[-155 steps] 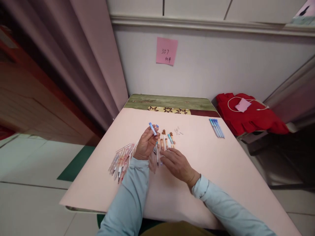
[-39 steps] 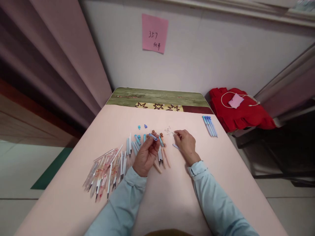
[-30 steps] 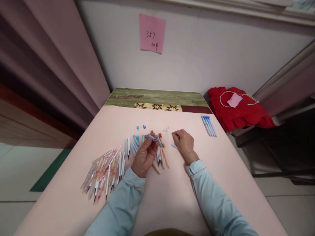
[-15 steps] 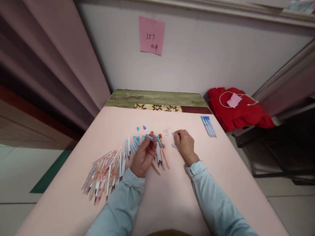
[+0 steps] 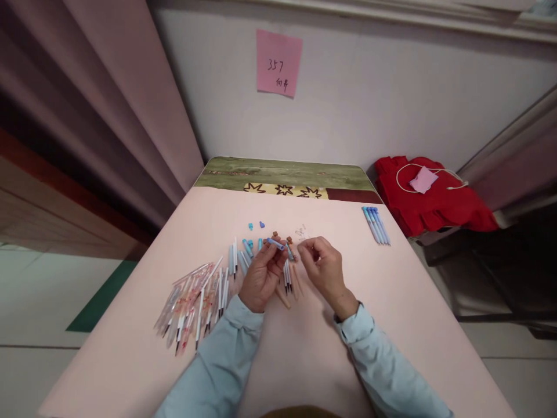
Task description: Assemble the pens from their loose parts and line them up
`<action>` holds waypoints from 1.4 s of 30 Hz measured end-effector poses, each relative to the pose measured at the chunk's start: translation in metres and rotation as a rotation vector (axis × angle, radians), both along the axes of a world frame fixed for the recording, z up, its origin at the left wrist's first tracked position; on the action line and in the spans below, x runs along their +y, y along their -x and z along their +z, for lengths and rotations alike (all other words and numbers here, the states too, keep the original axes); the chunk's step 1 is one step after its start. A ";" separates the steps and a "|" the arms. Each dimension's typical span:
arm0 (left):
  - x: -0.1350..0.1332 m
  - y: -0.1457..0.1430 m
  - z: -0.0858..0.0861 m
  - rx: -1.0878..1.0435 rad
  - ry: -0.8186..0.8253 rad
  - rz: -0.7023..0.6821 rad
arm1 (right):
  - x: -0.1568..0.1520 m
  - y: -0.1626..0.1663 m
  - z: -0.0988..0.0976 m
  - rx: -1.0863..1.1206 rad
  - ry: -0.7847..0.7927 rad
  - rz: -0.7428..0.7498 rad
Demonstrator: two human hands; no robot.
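Observation:
My left hand (image 5: 262, 281) is closed around a short blue pen barrel (image 5: 275, 244), its open end pointing right. Just to the right of that end, my right hand (image 5: 325, 270) has thumb and forefinger pinched together; whatever is in the pinch is too small to name. Beyond the right fingers lies a little heap of small clear parts (image 5: 301, 232). Under and around my left hand are white pen refills (image 5: 288, 277), peach pen barrels (image 5: 283, 297), light-blue barrels (image 5: 242, 261) and brown toppers (image 5: 289, 240). A teal topper (image 5: 250, 226) and a blue topper (image 5: 261, 224) lie farther back.
On the left spreads a pile of clear pen barrels and refills (image 5: 187, 307). Several blue pens (image 5: 376, 225) lie side by side near the table's right edge. A red cloth (image 5: 435, 200) with a white cord sits beyond that edge. A wall with a pink note (image 5: 278, 62) stands behind.
My right hand has lifted from beside the clear parts and moved nearer the barrel. A blue piece beneath it is out of sight now. The view has shifted slightly; my left hand keeps the barrel.

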State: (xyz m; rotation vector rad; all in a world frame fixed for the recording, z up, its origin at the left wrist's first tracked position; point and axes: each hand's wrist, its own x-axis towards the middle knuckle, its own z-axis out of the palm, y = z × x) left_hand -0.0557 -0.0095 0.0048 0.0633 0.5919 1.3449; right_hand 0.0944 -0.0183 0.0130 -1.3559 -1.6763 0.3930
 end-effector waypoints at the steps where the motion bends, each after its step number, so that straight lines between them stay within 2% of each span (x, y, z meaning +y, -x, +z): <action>1: -0.001 -0.001 0.000 0.019 -0.022 -0.009 | -0.005 0.005 0.002 0.010 -0.008 0.007; 9: -0.004 -0.005 -0.001 0.223 -0.158 -0.008 | -0.011 0.013 -0.002 -0.080 0.013 -0.008; 15: -0.006 -0.010 -0.001 0.307 -0.177 0.011 | -0.010 0.010 -0.002 -0.131 0.007 -0.025; 25: -0.006 -0.008 -0.010 0.123 -0.076 -0.120 | -0.008 0.010 -0.006 -0.039 -0.016 -0.039; 28: -0.004 -0.004 -0.008 0.056 -0.023 -0.084 | -0.004 -0.007 0.001 -0.026 -0.029 -0.063; 30: -0.002 -0.001 -0.005 -0.003 0.018 -0.015 | -0.001 -0.027 0.005 -0.030 0.007 -0.134; 32: -0.001 0.000 -0.002 -0.060 0.057 0.032 | -0.002 -0.049 0.004 -0.065 0.141 -0.196; 34: 0.000 0.000 0.001 -0.098 0.086 0.036 | -0.007 -0.064 -0.002 -0.147 0.296 -0.186; 36: -0.001 -0.002 0.003 -0.120 0.096 0.036 | -0.015 -0.070 -0.010 -0.244 0.382 -0.167; 40: -0.003 -0.006 0.002 -0.097 0.094 0.006 | -0.026 -0.061 -0.019 -0.437 0.360 -0.180; 42: -0.003 -0.006 0.001 -0.070 0.080 -0.012 | -0.025 -0.054 -0.019 -0.439 0.335 -0.203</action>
